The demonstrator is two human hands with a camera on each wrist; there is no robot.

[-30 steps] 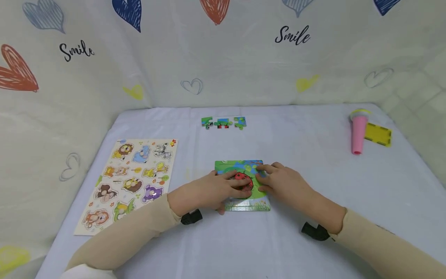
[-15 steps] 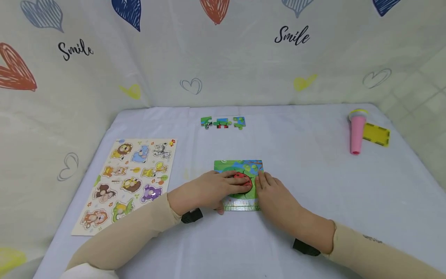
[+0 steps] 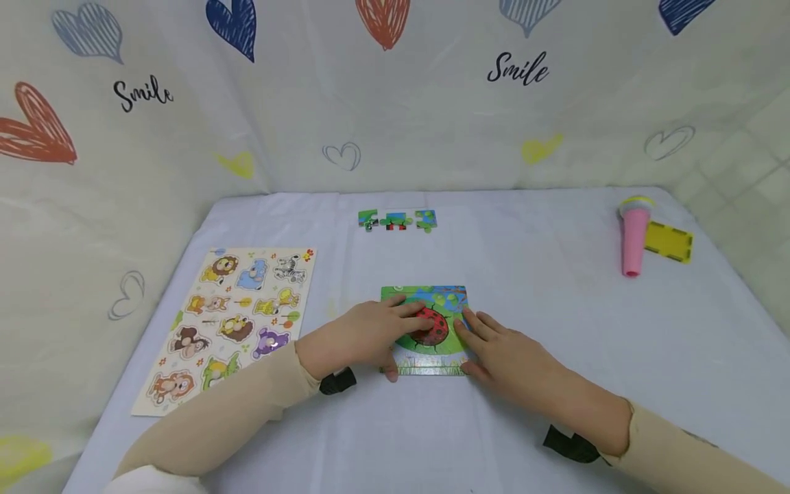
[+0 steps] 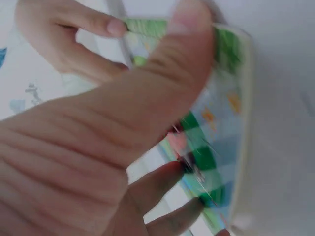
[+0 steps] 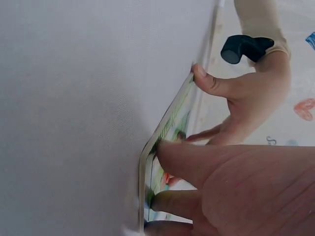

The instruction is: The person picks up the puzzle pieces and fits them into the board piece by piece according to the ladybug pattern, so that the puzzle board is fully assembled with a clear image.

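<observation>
In the head view a square ladybug picture puzzle (image 3: 435, 359) lies flat on the white cloth, in the middle. My left hand (image 3: 369, 337) rests on its left part, fingers spread over the picture, thumb at the near left corner. Along the right edge, my right hand (image 3: 512, 360) touches the puzzle with its fingertips and thumb. The left wrist view shows the left thumb (image 4: 189, 54) across the blurred puzzle (image 4: 224, 142). From the right wrist, the puzzle's pale rim (image 5: 142, 182) appears beside the right fingertips. Part of the picture is hidden under the left hand.
Several loose jigsaw pieces (image 3: 396, 219) lie in a row behind the puzzle. An animal picture board (image 3: 243, 322) lies at the left. A pink toy microphone (image 3: 633, 240) and a yellow plastic plate (image 3: 669, 242) are at the far right.
The right hand first moves in along the right edge with its fingers together, then back right with them spread. The left hand shifts slightly left, uncovering more of the ladybug.
</observation>
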